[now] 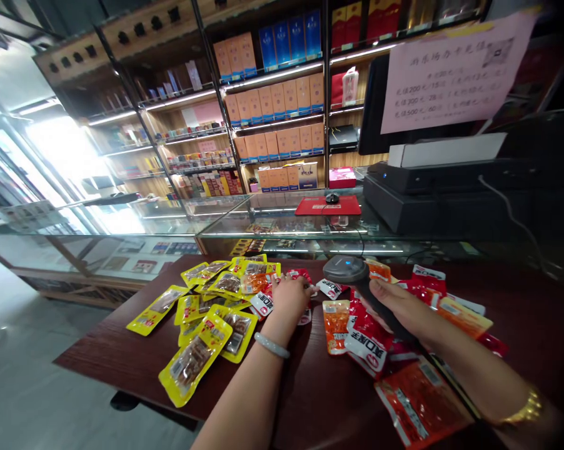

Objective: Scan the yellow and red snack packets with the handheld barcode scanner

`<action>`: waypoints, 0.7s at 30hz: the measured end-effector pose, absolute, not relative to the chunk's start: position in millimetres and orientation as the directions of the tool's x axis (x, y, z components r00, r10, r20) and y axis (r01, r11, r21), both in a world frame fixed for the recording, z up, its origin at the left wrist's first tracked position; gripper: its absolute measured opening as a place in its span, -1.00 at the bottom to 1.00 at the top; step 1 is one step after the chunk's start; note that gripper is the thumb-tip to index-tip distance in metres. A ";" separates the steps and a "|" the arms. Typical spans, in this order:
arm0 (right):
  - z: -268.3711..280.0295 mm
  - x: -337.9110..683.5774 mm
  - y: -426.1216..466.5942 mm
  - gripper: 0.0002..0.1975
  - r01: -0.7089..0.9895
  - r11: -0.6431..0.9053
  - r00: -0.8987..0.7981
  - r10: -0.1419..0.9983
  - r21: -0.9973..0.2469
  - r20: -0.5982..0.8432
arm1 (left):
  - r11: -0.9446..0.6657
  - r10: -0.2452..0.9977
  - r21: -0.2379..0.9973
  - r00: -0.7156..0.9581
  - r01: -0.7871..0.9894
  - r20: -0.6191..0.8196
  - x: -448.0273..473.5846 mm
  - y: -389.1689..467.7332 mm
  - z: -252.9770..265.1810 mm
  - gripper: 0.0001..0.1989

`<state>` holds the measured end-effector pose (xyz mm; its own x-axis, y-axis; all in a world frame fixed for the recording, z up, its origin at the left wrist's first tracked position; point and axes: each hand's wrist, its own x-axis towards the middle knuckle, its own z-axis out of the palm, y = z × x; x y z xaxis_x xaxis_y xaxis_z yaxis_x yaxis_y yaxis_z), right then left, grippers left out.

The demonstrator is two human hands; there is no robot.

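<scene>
My right hand (385,303) is wrapped around the handle of a dark barcode scanner (344,269). The scanner's head points left, with a small blue light on top. Beneath it lie red-and-white snack packets (369,344) and an orange snack packet (336,322). My left hand (292,294), with a pale bangle at the wrist, reaches down onto the packets at the table's middle. Its fingers look apart, touching or just over a red packet (301,275); the fingertips are partly hidden. Left of it are several yellow snack packets (195,362) with clear windows, loosely piled.
The packets lie on a dark brown table (305,387). A larger orange-red packet (423,400) is near its front. Behind stands a glass counter (272,219) with a mouse (331,198) on a red mat (305,206). A monitor (373,106) bears a pink sign (451,81). Shelves hold boxes.
</scene>
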<state>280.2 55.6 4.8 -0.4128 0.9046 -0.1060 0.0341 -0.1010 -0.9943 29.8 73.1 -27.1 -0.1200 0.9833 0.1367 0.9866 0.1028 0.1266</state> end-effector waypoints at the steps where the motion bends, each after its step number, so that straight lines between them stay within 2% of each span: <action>1: 4.1 280.2 56.2 -0.47 0.035 -0.103 -0.402 0.909 -0.994 -0.108 | 0.119 0.980 0.128 -0.138 0.985 0.143 29.2 73.2 -26.4 -0.59; 3: 3.1 280.0 57.0 -0.46 0.038 -0.102 -0.399 0.911 -0.994 -0.109 | 0.165 0.968 0.133 -0.186 0.977 0.170 27.4 73.2 -26.4 -0.53; 7: 3.5 279.2 57.1 -0.47 0.039 -0.075 -0.418 0.904 -0.996 -0.085 | 0.267 0.934 0.179 -0.300 0.947 0.195 23.9 73.6 -29.3 -0.13; 10: 4.2 278.6 57.2 -0.45 0.041 -0.067 -0.449 0.890 -0.997 -0.079 | 0.211 0.937 0.238 -0.265 0.948 0.227 23.2 75.3 -30.3 -0.06; 13: 3.5 278.0 57.6 -0.45 0.038 -0.074 -0.453 0.887 -0.997 -0.083 | 0.156 0.927 0.376 -0.266 0.913 0.263 23.5 77.9 -29.7 -0.19; 17: 3.6 277.7 57.0 -0.46 0.026 -0.078 -0.423 0.902 -0.997 -0.082 | 0.123 0.922 0.651 -0.329 0.749 0.205 22.8 80.6 -30.6 -0.63; 19: 5.9 278.1 56.3 -0.45 0.029 -0.088 -0.413 0.906 -0.996 -0.092 | 0.095 0.915 0.722 -0.346 0.686 0.209 20.9 81.5 -32.0 -0.81; 21: 9.6 279.0 55.5 -0.45 0.033 -0.105 -0.401 0.910 -0.994 -0.110 | 0.064 0.891 0.748 -0.375 0.660 0.254 17.6 82.6 -33.1 -0.90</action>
